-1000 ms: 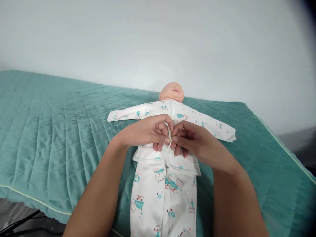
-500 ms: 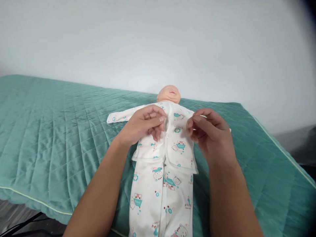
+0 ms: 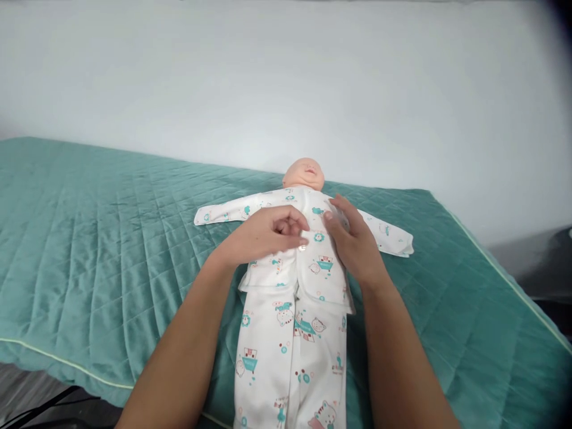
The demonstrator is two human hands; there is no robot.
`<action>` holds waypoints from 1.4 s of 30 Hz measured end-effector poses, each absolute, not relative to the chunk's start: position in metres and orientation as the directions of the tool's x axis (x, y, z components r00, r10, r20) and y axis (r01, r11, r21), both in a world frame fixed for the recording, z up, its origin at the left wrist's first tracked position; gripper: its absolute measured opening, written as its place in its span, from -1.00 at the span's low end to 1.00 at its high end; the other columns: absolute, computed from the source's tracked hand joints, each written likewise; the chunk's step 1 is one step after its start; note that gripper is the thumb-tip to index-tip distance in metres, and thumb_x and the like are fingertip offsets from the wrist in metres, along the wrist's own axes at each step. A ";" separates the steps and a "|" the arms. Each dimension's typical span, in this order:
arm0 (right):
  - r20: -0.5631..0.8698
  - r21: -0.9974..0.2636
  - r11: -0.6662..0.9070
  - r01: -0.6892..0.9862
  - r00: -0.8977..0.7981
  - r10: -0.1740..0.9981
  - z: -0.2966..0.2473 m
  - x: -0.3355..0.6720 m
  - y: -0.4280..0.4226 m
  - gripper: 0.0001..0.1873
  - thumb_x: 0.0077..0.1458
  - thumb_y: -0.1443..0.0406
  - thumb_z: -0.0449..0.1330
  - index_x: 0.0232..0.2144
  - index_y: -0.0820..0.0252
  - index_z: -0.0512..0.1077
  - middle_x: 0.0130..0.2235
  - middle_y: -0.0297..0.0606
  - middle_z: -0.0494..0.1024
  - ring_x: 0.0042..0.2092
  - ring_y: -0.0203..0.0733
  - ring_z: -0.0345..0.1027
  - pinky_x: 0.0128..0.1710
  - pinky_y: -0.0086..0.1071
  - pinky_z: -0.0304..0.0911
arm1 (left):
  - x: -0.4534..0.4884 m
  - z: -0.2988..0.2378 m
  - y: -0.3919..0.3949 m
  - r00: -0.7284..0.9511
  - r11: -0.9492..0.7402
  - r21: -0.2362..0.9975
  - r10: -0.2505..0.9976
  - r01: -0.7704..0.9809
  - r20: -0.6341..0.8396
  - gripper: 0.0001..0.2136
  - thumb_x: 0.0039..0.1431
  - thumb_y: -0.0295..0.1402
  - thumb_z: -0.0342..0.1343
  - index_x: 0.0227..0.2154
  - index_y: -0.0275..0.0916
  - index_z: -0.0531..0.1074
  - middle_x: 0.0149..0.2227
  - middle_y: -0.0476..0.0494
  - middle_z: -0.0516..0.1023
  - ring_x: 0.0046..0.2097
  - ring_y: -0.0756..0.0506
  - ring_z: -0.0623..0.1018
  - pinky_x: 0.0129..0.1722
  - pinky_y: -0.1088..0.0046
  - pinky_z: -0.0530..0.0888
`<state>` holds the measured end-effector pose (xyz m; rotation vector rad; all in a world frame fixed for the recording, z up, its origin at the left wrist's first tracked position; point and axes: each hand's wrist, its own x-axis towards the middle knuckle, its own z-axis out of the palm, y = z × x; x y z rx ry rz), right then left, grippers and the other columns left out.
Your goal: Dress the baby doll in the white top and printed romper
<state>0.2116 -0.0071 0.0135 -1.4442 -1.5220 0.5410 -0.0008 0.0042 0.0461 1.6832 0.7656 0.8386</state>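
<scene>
A baby doll (image 3: pixel 304 173) lies on its back in a white printed jacket (image 3: pixel 322 283) and matching white pants (image 3: pixel 268 369). Its sleeves stretch out to both sides. My left hand (image 3: pixel 263 233) is at the middle of the jacket front, fingers curled, with a gap between thumb and forefinger beside a small round button (image 3: pixel 302 246). Over the chest on the right side is my right hand (image 3: pixel 355 241), thumb and fingers apart, close to or touching the cloth. Nothing shows in either hand. The jacket front overlaps down the middle, its lower edge lying over the pants.
A green quilted cover (image 3: pixel 120 238) spreads under the doll, with pale piping along its edges. Behind it rises a plain white wall (image 3: pixel 268 77). Dark floor and a black bar (image 3: pixel 44 405) show at the lower left.
My right hand has moved left and its fingers have spread over the chest, uncovering the right sleeve. My left hand has come lower, near the button. The view has shifted slightly.
</scene>
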 end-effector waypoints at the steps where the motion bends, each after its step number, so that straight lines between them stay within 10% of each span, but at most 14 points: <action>1: 0.321 -0.821 0.204 0.533 0.136 0.937 0.012 0.214 -0.005 -0.53 0.23 -0.02 0.11 0.09 0.01 0.40 0.35 -0.19 0.25 0.39 0.00 0.01 0.37 0.06 -0.10 | 0.000 0.042 0.008 0.481 -0.250 0.967 0.854 0.042 0.200 -0.86 0.14 -0.30 0.22 -0.26 -0.19 0.46 -0.50 0.07 0.34 -0.51 0.08 0.34 -0.53 0.57 0.31; 4: 0.319 -0.778 0.165 0.606 0.155 0.935 0.004 0.221 0.003 -0.52 0.30 -0.02 -0.02 0.09 0.04 0.42 0.32 -0.16 0.30 0.38 0.01 0.05 0.36 0.09 -0.13 | -0.001 0.021 0.027 0.063 -0.391 0.920 0.920 0.038 0.388 -0.91 0.23 -0.31 0.10 -0.25 -0.18 0.41 -0.43 0.01 0.43 -0.43 0.03 0.45 -0.46 0.52 0.42; 7: 0.327 -0.697 0.083 0.712 0.213 0.920 -0.006 0.227 0.008 -0.48 0.34 0.03 -0.14 0.13 0.09 0.40 0.32 -0.13 0.30 0.38 0.00 0.02 0.38 0.14 -0.30 | -0.010 -0.005 0.043 -0.284 -0.422 0.820 0.792 0.386 0.541 -0.86 0.21 -0.46 0.00 -0.21 -0.20 0.42 -0.15 -0.13 0.54 -0.06 -0.10 0.53 -0.09 0.34 0.52; 14: 0.305 -0.379 -0.153 0.912 0.280 0.910 -0.028 0.278 -0.014 -0.38 0.35 0.03 -0.19 0.32 0.13 0.19 0.41 -0.13 0.11 0.42 0.07 -0.11 0.35 0.18 -0.25 | -0.066 -0.043 0.033 -0.044 -0.196 0.452 0.883 0.870 0.467 -0.44 0.07 -0.61 -0.04 0.17 -0.26 0.35 0.33 -0.27 0.26 0.42 -0.24 0.12 0.40 0.06 0.11; 21: 0.161 -0.219 -0.344 0.913 0.382 0.910 -0.024 0.317 -0.054 -0.30 0.36 0.01 -0.24 0.38 0.24 0.08 0.41 0.00 0.09 0.40 0.13 -0.05 0.33 0.18 -0.17 | -0.107 -0.049 0.022 -0.178 0.044 0.482 0.956 0.875 0.235 -0.47 0.26 -0.51 -0.09 0.30 -0.24 0.21 0.36 -0.30 0.24 0.38 -0.25 0.23 0.37 -0.06 0.10; 34: 0.194 -0.218 -0.368 0.904 0.410 0.891 -0.022 0.293 -0.104 -0.29 0.35 0.06 -0.19 0.39 0.35 0.04 0.40 0.09 0.08 0.42 0.16 -0.09 0.34 0.16 -0.15 | -0.099 -0.050 0.026 -0.364 0.180 0.521 0.890 0.835 0.275 -0.47 0.23 -0.56 -0.13 0.24 -0.16 0.31 0.33 -0.27 0.29 0.35 -0.24 0.27 0.38 -0.14 -0.05; 42: 0.355 -0.455 -0.039 0.890 0.222 0.908 -0.037 0.249 -0.192 -0.49 0.29 0.10 -0.04 0.14 0.27 0.36 0.29 0.03 0.34 0.33 0.08 0.15 0.33 0.08 -0.02 | -0.097 -0.049 0.028 -0.390 0.195 0.531 0.877 0.825 0.283 -0.50 0.19 -0.59 -0.06 0.19 -0.21 0.36 0.29 -0.31 0.34 0.33 -0.26 0.30 0.36 -0.12 -0.01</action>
